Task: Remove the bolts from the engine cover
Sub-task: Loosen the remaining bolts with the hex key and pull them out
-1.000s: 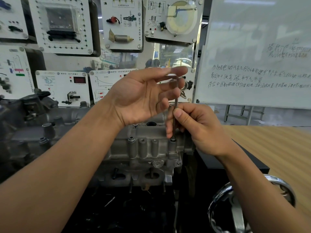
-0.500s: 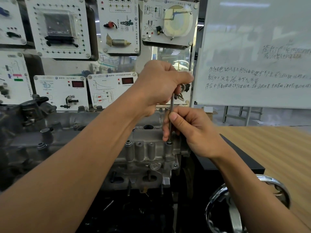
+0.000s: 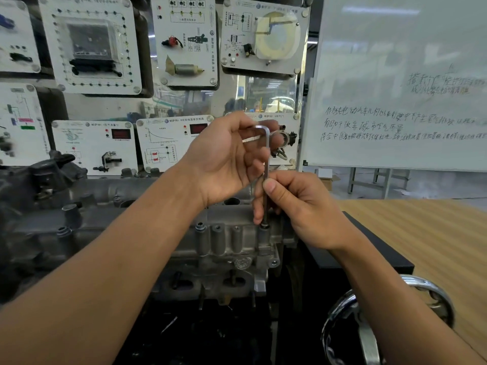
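Observation:
An L-shaped hex key (image 3: 267, 154) stands upright with its tip in a bolt (image 3: 264, 226) at the right end of the grey engine cover (image 3: 229, 241). My left hand (image 3: 226, 159) grips the key's short top arm, palm turned toward me. My right hand (image 3: 297, 206) pinches the long shaft just above the bolt. Another bolt head (image 3: 200, 227) shows further left on the cover.
The dark engine block (image 3: 52, 219) stretches to the left. Training panels (image 3: 95, 43) hang on the wall behind. A whiteboard (image 3: 400, 83) stands at the right, above a wooden table (image 3: 434, 233). A chrome wheel (image 3: 369, 325) sits at the lower right beside a black stand (image 3: 369, 248).
My left hand went from open beside the key to gripping its top arm, then turned so the palm faces me. My right hand stayed on the shaft.

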`<state>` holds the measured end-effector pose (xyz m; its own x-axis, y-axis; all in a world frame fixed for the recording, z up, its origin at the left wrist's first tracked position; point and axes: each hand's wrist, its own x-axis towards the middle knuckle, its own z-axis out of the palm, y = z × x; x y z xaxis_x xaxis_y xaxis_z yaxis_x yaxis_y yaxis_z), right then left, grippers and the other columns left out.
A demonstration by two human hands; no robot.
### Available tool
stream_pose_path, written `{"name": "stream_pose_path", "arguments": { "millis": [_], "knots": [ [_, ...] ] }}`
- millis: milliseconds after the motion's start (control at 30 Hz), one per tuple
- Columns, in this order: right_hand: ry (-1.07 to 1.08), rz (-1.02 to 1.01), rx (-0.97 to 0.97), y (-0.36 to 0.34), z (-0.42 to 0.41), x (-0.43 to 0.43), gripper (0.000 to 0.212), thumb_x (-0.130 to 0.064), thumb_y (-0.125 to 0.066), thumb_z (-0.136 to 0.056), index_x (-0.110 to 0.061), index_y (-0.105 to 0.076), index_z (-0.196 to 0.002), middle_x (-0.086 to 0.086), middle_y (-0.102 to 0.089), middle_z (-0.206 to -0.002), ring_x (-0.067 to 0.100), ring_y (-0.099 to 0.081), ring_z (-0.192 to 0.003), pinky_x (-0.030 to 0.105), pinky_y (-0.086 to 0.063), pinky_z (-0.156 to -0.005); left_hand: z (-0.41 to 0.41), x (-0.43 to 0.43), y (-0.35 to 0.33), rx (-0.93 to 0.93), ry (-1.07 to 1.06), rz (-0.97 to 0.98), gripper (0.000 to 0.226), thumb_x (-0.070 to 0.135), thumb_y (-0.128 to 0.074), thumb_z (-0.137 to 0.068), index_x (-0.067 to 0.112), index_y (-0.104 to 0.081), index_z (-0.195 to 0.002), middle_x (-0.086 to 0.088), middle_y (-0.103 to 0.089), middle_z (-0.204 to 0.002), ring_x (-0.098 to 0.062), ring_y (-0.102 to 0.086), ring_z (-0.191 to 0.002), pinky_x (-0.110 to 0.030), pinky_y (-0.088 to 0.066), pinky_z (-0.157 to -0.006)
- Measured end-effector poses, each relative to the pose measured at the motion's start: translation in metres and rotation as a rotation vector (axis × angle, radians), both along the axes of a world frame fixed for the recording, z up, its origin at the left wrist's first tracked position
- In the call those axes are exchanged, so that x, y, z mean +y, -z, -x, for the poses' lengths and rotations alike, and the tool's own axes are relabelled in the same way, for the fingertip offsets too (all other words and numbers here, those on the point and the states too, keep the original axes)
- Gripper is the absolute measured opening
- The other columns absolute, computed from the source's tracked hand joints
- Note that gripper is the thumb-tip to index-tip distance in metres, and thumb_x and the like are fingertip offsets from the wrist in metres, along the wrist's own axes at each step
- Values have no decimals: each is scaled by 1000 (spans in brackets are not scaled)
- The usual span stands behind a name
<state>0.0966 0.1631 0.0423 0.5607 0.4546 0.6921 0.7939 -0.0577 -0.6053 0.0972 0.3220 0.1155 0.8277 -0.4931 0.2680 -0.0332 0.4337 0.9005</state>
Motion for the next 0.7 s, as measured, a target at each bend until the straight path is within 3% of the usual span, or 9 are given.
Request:
{"name": "stream_pose_path", "arguments": {
  "millis": [133, 367, 533, 700],
  "knots": [
    [2, -5, -15, 0, -2, 0, 29, -8, -40, -104, 1, -62, -88, 8, -69, -69, 7, -63, -63, 12, -44, -64, 3, 9, 6, -32, 130, 43, 32, 22, -47, -89, 7, -74, -96, -7, -73, -84, -13, -72, -65, -20, -52, -50],
    [-5, -13, 3, 0, -2, 2, 28, -12, -41, -103, -2, -62, -87, 4, -69, -68, 6, -62, -61, 13, -44, -62, 3, 21, 9, -69, 302, 37, 33, 26, -45, -96, 8, -69, -109, -4, -69, -95, -14, -73, -84, -20, -56, -62],
    [4, -8, -4, -1, -1, 0, 29, -11, -40, -103, -1, -62, -86, 7, -69, -69, 8, -62, -63, 14, -43, -64, 9, 14, 2, -86, 222, -64, 19, 29, -58, -88, 15, -64, -98, 0, -63, -90, -6, -68, -65, -12, -47, -49],
    [17, -5, -10, -1, 0, 1, 30, -11, -40, -103, -1, -62, -85, 8, -69, -68, 3, -58, -60, 14, -42, -63, 22, -5, -11, -290, -206, -321, 26, 31, -75, -77, 20, -52, -73, 4, -55, -64, -6, -51, -40, -15, -31, -35]
  ]
}}
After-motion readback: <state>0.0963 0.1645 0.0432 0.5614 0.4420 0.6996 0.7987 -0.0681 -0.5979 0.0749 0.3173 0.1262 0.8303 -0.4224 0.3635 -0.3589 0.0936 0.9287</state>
